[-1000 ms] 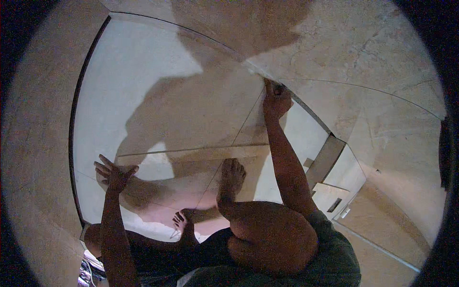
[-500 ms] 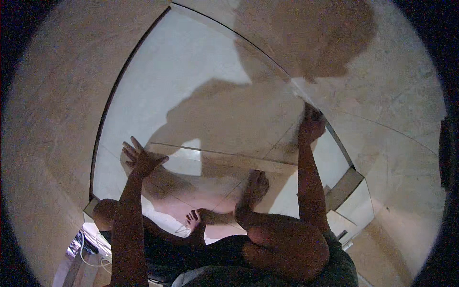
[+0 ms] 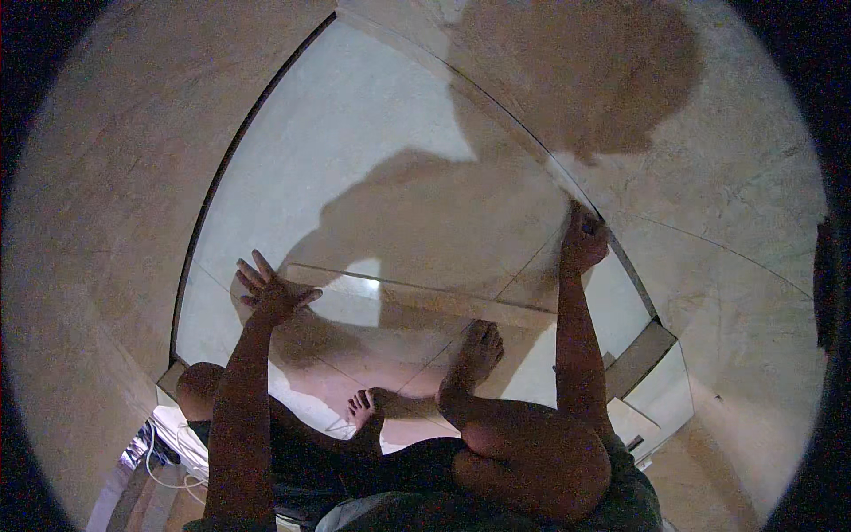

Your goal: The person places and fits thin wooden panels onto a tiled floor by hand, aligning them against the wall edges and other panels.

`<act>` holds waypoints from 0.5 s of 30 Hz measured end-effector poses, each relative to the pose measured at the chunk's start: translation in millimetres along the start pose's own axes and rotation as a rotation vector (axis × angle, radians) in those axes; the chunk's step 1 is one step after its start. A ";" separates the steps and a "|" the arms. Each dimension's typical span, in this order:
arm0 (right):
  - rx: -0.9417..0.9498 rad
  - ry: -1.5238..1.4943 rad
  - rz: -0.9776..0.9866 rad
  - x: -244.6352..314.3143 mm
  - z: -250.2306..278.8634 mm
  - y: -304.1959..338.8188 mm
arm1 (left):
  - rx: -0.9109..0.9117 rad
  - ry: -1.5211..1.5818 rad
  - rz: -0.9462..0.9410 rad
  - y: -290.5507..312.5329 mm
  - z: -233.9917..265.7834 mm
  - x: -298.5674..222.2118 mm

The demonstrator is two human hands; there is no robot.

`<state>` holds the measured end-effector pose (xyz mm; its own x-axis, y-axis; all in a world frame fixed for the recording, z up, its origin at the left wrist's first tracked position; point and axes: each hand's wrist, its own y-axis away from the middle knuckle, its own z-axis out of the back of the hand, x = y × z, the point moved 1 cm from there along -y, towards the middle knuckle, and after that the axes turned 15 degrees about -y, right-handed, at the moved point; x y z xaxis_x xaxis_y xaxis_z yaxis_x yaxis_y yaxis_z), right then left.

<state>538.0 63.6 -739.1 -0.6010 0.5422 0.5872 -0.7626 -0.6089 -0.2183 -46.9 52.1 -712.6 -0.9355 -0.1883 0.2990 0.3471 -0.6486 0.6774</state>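
From up here I see my left hand (image 3: 270, 293) raised with the fingers spread wide and the palm laid flat against a large glass pane (image 3: 381, 168), holding nothing. The left forearm runs almost straight up from the lower edge of the view to that hand, which sits near the lower left corner of the pane, just above a pale horizontal ledge (image 3: 417, 297) that crosses it.

My right hand (image 3: 582, 244) is far out at the end of a straight, extended arm, at the pane's right edge where the glass meets the beige stone wall (image 3: 736, 222). Its fingers are curled in tight; it seems to press something small against the edge, but I cannot tell what, or whether anything is truly in its grip.

Both bare feet show below: the right foot (image 3: 479, 350) planted toes-up against the ledge, the left foot (image 3: 362, 410) lower and nearer me. My bent knee (image 3: 523, 461) fills the lower middle. White cables (image 3: 168, 461) lie at the lower left, beside the stone surround.
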 end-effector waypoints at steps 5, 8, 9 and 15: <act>-0.059 0.042 0.026 -7.7 -4.8 0.8 | -0.005 -0.036 0.052 -1.7 -3.1 0.1; 0.005 -0.104 0.012 -27.0 -6.9 -5.4 | -0.046 -0.040 0.037 -7.5 -13.6 0.0; -0.012 -0.088 0.000 -26.6 -4.0 -4.6 | -0.068 -0.025 0.025 -7.2 -13.9 0.8; 0.124 -0.436 0.317 -5.9 25.2 5.7 | -0.100 -0.084 -0.019 -10.1 -14.0 13.1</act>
<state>543.1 42.3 -724.1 -0.6216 0.0467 0.7819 -0.5103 -0.7815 -0.3589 -63.6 45.9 -725.0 -0.9316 -0.1157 0.3446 0.3171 -0.7222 0.6147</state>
